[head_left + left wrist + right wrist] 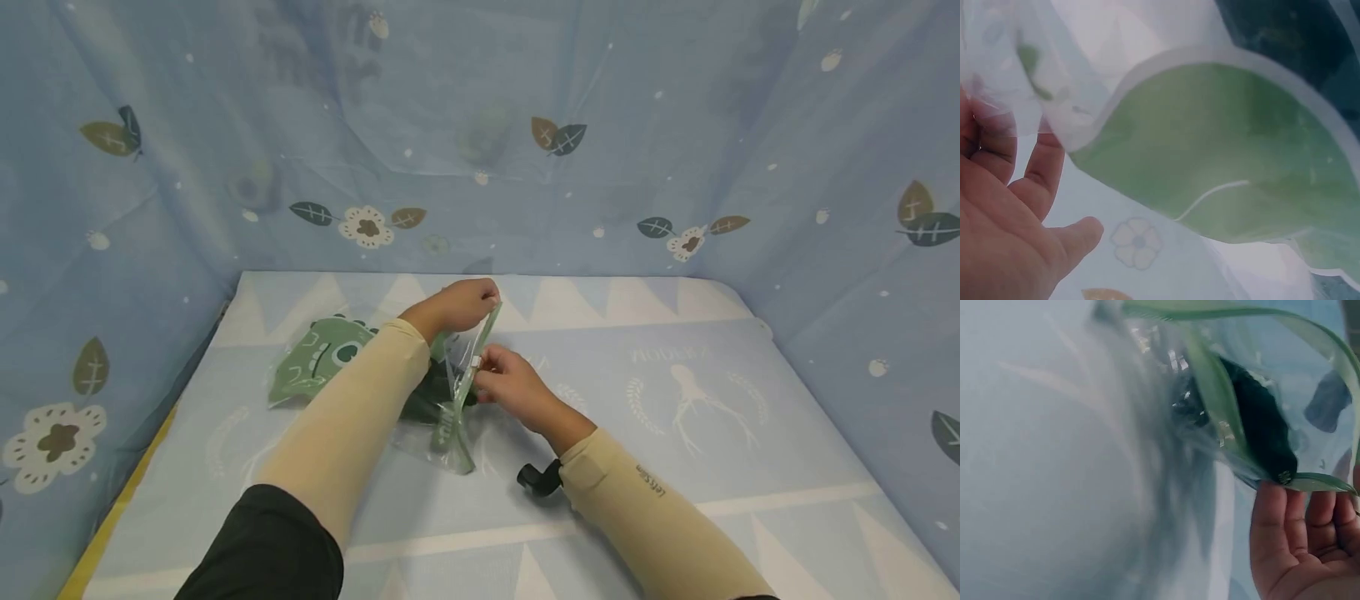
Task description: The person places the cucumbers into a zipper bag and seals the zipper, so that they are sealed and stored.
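A clear plastic zip bag (459, 392) with a green-edged mouth lies across the middle of the table. Dark contents (1263, 422) show through its film. My left hand (463, 304) grips the far end of the bag's edge; in the left wrist view its fingers curl at the film while the thumb stands apart. On the nearer part of that edge, beside a small white slider (476, 361), my right hand (513, 387) pinches the rim. A green cartoon-monster print (318, 362) shows left of my left forearm; whether it belongs to this same bag is hidden by the arm.
A pale blue patterned cloth (675, 467) covers the table. Blue printed curtains (480, 167) enclose the back and both sides. A black angled piece (538, 479) sits by my right wrist. Yellow edging (120, 508) runs along the table's left side.
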A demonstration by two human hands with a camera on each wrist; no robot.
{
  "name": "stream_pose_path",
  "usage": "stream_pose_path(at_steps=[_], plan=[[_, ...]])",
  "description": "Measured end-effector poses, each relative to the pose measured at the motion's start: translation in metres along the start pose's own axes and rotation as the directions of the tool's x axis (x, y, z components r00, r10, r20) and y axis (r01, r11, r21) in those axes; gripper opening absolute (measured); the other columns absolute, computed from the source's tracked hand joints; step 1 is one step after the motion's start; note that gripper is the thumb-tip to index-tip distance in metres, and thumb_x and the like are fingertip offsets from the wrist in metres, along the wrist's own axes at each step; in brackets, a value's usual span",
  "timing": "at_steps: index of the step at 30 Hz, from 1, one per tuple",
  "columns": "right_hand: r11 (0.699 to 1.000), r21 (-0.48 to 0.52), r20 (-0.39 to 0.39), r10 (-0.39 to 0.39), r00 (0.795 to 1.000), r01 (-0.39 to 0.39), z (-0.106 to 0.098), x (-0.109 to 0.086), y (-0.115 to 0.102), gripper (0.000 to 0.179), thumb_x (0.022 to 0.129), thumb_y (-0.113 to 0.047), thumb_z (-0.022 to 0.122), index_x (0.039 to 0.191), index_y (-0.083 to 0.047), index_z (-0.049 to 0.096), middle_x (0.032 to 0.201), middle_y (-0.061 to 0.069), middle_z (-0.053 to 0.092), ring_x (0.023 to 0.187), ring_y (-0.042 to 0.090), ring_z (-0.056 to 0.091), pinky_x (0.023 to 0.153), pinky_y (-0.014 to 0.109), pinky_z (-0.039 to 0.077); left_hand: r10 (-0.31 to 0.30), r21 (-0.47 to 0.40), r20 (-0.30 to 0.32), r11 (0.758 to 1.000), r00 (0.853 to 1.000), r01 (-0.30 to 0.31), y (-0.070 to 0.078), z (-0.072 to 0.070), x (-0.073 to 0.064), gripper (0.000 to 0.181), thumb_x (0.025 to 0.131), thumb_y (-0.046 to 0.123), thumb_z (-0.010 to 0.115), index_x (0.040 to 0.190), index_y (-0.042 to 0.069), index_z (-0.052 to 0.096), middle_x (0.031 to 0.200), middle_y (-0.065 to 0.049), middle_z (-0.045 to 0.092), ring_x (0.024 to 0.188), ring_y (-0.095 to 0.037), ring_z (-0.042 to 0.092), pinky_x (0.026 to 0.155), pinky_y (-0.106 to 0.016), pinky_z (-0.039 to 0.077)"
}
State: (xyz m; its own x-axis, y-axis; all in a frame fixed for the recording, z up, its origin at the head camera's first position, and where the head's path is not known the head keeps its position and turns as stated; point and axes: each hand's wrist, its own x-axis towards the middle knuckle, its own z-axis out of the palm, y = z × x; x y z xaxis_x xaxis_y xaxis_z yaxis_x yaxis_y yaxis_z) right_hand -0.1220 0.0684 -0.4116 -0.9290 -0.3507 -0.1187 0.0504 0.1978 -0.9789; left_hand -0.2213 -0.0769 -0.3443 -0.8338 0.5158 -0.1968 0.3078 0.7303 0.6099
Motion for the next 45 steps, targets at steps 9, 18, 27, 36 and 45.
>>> stream_pose_path(at_steps=[9, 18, 27, 36, 45], plan=[[0.987, -0.163, -0.121, -0.016, 0.993, -0.004, 0.009, 0.000, 0.014, 0.014, 0.089, -0.008, 0.061, 0.101, -0.008, 0.053, 0.092, 0.006, 0.062, 0.070, 0.013, 0.057, 0.062, 0.028, 0.047, -0.021, 0.061, -0.016, 0.998, 1.000, 0.022, 0.001, 0.005, 0.005, 0.029, 0.111, 0.026, 0.033, 0.122, 0.010, 0.055, 0.109, -0.008, 0.058, 0.097, -0.023, 0.053, 0.108, -0.050, 0.036], [0.947, -0.304, -0.160, 0.054, 0.986, -0.101, -0.002, 0.000, 0.018, 0.031, 0.085, 0.002, 0.055, 0.114, -0.006, 0.061, 0.097, 0.008, 0.065, 0.084, 0.019, 0.057, 0.069, 0.029, 0.046, -0.094, 0.093, -0.055, 0.991, 0.994, 0.099, 0.001, 0.006, 0.006, 0.036, 0.112, 0.028, 0.028, 0.138, 0.013, 0.048, 0.141, -0.007, 0.056, 0.138, -0.028, 0.048, 0.123, -0.063, 0.012], [0.979, -0.117, -0.282, 0.127, 0.951, -0.165, -0.008, 0.009, 0.013, 0.030, 0.102, -0.031, 0.057, 0.093, -0.004, 0.067, 0.067, -0.001, 0.052, 0.061, 0.012, 0.050, 0.059, 0.025, 0.045, -0.133, 0.134, -0.080, 0.980, 0.988, 0.143, 0.005, 0.012, 0.010, 0.037, 0.111, 0.029, 0.029, 0.138, 0.015, 0.050, 0.145, -0.003, 0.056, 0.144, -0.027, 0.044, 0.123, -0.064, 0.009], [0.910, -0.346, -0.143, 0.189, 0.971, -0.228, -0.010, -0.019, 0.019, 0.035, 0.100, -0.030, 0.061, 0.074, -0.006, 0.064, 0.056, 0.004, 0.059, 0.049, 0.016, 0.054, 0.050, 0.027, 0.043, -0.157, 0.166, -0.156, 0.969, 0.975, 0.183, 0.005, 0.020, 0.021, 0.035, 0.109, 0.024, 0.034, 0.138, 0.016, 0.052, 0.146, -0.004, 0.056, 0.143, -0.026, 0.045, 0.123, -0.063, 0.014], [0.892, -0.391, 0.175, 0.315, 0.933, -0.228, 0.009, -0.043, 0.022, 0.033, 0.098, -0.027, 0.064, 0.073, -0.006, 0.064, 0.063, -0.001, 0.063, 0.045, 0.011, 0.054, 0.045, 0.028, 0.050, -0.226, 0.148, -0.260, 0.951, 0.939, 0.270, -0.011, 0.011, 0.016, 0.031, 0.110, 0.024, 0.035, 0.132, 0.015, 0.054, 0.140, -0.005, 0.058, 0.137, -0.032, 0.051, 0.122, -0.061, 0.019]])
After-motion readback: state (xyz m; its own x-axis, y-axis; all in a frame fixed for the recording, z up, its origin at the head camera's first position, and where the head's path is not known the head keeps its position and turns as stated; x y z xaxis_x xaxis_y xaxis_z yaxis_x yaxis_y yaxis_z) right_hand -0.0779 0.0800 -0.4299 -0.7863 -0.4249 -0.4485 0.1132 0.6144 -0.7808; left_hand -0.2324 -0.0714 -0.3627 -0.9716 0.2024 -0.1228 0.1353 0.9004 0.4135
